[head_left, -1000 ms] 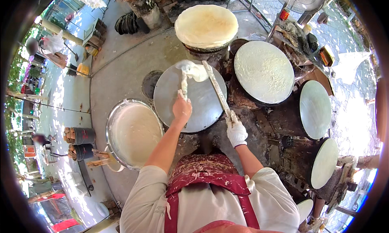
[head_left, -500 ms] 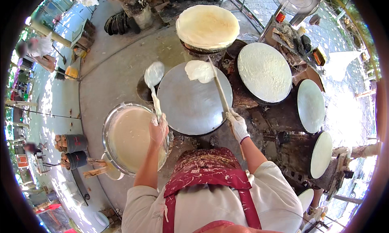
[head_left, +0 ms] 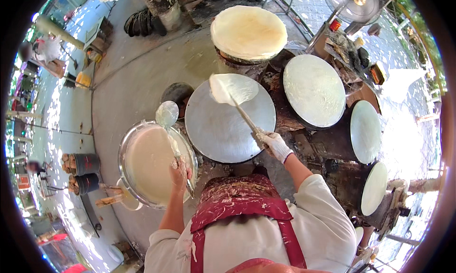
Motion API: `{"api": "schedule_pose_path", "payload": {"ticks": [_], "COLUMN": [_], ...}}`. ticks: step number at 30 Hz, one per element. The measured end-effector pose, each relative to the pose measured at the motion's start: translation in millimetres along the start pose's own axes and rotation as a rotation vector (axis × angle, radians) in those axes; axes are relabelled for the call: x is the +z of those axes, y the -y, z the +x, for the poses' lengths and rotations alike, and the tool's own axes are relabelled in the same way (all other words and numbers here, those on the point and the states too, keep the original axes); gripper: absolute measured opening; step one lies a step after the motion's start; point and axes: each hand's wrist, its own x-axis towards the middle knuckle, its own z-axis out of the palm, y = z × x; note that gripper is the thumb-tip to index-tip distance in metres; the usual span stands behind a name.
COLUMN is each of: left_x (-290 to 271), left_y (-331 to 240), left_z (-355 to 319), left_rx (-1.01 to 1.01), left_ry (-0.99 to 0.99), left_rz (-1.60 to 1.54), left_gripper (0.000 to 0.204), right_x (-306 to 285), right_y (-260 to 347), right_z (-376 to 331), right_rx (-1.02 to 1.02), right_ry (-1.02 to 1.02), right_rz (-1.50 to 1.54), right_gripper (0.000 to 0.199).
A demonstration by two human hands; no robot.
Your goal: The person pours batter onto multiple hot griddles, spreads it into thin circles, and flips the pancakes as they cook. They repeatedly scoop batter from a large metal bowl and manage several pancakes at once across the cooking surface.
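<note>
**Ladle over the batter, stick on the griddle**

Now your left hand (head_left: 179, 171) is curled tight around the handle of a ladle (head_left: 167, 115), fingers wrapped shut on it. The ladle's bowl sits up past the far rim of the batter basin (head_left: 124, 154), just left of the griddle (head_left: 228, 123), and the handle slants back across the pale batter to your fist. The basin itself lies just left of the griddle, close to its near-left edge.

Your right hand (head_left: 273, 145), in a white glove, grips the near end of a long stick (head_left: 244, 117) at the griddle's near-right edge. The stick runs up across the grey plate to a thin pale crepe (head_left: 233, 88) lying at the griddle's far edge; whether the stick's tip is under or on the crepe, you cannot tell.

Beyond the griddle, a stack of finished crepes (head_left: 248, 32) rests on a stand. Right of the griddle, a second round plate (head_left: 313, 90) carries a thin coating, and two more plates (head_left: 365, 131) follow further right, curving toward you.
</note>
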Motion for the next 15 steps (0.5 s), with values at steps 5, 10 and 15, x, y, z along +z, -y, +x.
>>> {"api": "schedule_pose_path", "payload": {"ticks": [5,10,15], "left_x": [9,31,52], "left_y": [-4,5,11], "left_z": [-21,-32,-44], "left_rx": [-0.01,-0.014,-0.029], "left_ry": [-0.109,-0.201,-0.255], "left_rz": [-0.018,0.005,0.053], "left_gripper": [0.024,0.027,0.028], "right_x": [-68,-62,-87], "right_y": [-15,19,23], "right_z": [42,57,70], "right_rx": [-0.3,-0.087,-0.206], "right_ry": [0.06,0.161,0.282], "right_rz": [0.058,-0.135,-0.225], "right_gripper": [0.037,0.034,0.039]}}
